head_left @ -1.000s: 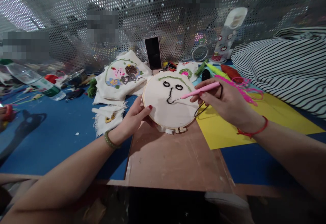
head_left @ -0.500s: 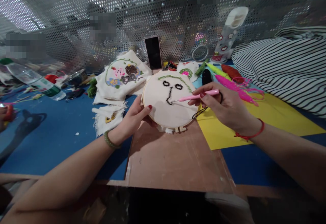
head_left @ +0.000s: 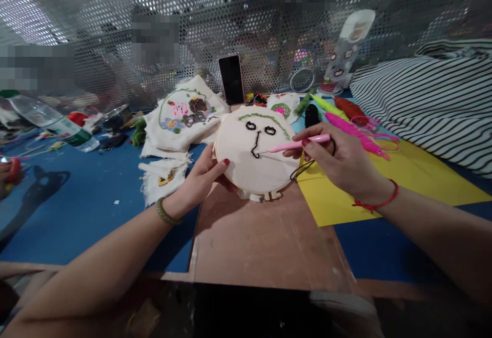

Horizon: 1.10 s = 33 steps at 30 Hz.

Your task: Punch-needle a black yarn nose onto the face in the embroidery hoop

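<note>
The hoop (head_left: 254, 152) is a round wooden frame with cream cloth stretched tight across it. It is tilted up toward the camera, and its lower edge with the clamp tabs rests on the brown board (head_left: 265, 240). The cloth carries black stitching: two small oval rings side by side, and below them a line that runs down and hooks at its lower end. A green stitched arc runs along the top of the cloth.

The left hand (head_left: 200, 178) is closed on the hoop's left rim, thumb on the front of the cloth, fingers hidden behind the frame. The right hand (head_left: 338, 161) pinches a pink needle tool (head_left: 295, 145) between thumb and fingers. The tool's metal tip points away from this grip to the left and meets the cloth at the lower end of the black line. A black thread (head_left: 303, 168) loops below the right hand's fingers, just beside the hoop's right rim.

Under the right hand lies a yellow sheet (head_left: 388, 179). Beyond the left hand, a stitched cloth (head_left: 184, 115) with flowers lies flat. Behind the hoop a phone (head_left: 231, 79) stands upright against the perforated metal screen (head_left: 238, 15). Beyond the right hand lie rolls of yarn (head_left: 346, 118), with striped fabric (head_left: 426, 97) further right.
</note>
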Each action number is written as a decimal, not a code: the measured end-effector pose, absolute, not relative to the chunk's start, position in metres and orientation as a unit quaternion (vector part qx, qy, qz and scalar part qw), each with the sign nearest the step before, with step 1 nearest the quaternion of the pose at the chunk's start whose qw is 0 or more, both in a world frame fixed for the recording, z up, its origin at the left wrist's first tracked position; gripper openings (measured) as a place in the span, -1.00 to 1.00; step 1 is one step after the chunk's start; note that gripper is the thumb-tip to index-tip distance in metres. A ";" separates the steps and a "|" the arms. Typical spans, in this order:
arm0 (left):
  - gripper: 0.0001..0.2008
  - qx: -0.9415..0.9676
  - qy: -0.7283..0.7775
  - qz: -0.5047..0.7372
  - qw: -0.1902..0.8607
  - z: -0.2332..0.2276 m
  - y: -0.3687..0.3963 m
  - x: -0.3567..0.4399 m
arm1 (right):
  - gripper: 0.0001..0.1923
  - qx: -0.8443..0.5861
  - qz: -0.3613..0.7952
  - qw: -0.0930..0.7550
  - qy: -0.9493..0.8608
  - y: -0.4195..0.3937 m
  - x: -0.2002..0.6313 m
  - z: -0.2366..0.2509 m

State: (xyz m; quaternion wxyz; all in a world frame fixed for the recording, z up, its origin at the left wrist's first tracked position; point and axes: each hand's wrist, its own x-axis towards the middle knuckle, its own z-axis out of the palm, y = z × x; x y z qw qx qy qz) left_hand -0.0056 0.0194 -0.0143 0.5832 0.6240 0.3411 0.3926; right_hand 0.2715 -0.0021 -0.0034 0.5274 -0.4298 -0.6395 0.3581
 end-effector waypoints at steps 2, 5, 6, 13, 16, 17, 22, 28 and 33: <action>-0.44 0.624 0.342 0.392 0.582 -0.014 0.019 -0.006 | -0.78 -0.427 0.356 0.530 -0.641 -0.002 0.272 -0.003; -0.42 0.625 0.344 0.392 0.581 -0.014 0.020 -0.005 | -0.79 -0.426 0.358 0.533 -0.638 -0.002 0.272 -0.004; -0.42 0.624 0.344 0.393 0.581 -0.015 0.020 -0.005 | -0.80 -0.426 0.357 0.534 -0.637 -0.002 0.272 -0.004; -0.48 0.622 0.340 0.396 0.584 -0.015 0.020 -0.005 | -0.83 -0.420 0.350 0.535 -0.644 -0.003 0.270 -0.004; -0.52 0.618 0.336 0.400 0.588 -0.015 0.020 -0.005 | -0.83 -0.425 0.342 0.529 -0.650 -0.003 0.270 -0.004; -0.53 0.617 0.333 0.401 0.590 -0.016 0.020 -0.005 | -0.82 -0.428 0.340 0.522 -0.654 -0.003 0.270 -0.004; -0.52 0.614 0.330 0.400 0.595 -0.016 0.021 -0.005 | -0.80 -0.452 0.283 0.479 -0.697 -0.003 0.274 -0.005; -0.52 0.614 0.337 0.402 0.590 -0.015 0.021 -0.005 | -0.73 -0.487 0.180 0.439 -0.733 0.004 0.284 -0.002; -0.55 0.615 0.340 0.406 0.585 -0.016 0.022 -0.005 | -0.71 -0.470 -0.017 0.386 -0.793 0.010 0.294 0.003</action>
